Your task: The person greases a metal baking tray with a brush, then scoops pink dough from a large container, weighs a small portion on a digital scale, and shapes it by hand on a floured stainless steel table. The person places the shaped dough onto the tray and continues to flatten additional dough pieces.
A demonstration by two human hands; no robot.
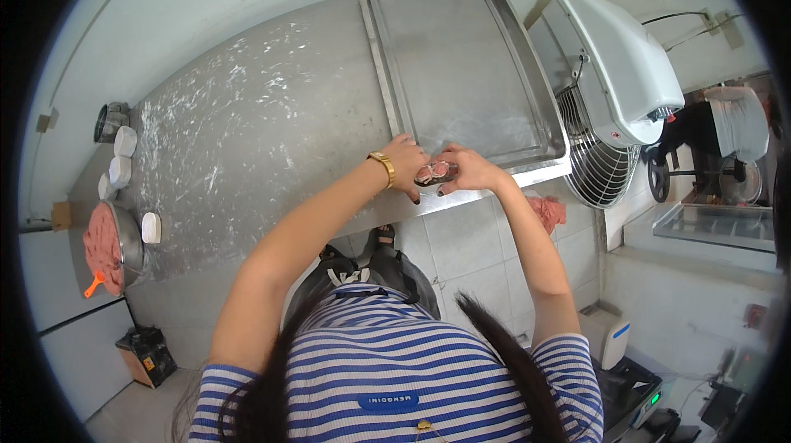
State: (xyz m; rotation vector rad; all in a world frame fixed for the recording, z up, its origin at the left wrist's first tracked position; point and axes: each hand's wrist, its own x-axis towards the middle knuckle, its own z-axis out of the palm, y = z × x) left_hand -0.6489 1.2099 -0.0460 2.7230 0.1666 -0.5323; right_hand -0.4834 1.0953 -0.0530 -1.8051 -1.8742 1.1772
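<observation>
At the front edge of the steel table [313, 138], my two hands meet around a small dark-edged thing with pink parts [435, 173]; its exact kind cannot be made out. My left hand [402, 161], with a gold watch at the wrist, grips its left side with bent fingers. From the right, my right hand [468, 169] closes its fingers on the other side. Just beyond my hands lies a large shallow metal tray [461, 56], with some white dusting on its bare bottom near me. My fingers cover part of the small thing.
White flour-like streaks mark the table's left half. A metal bowl [129, 241] of pink mass with an orange-handled tool [95, 282] stands far left, near several white blocks [151, 228]. A white mixer [614, 64] with a wire guard stands right of the tray. A pink bag [547, 210] hangs below.
</observation>
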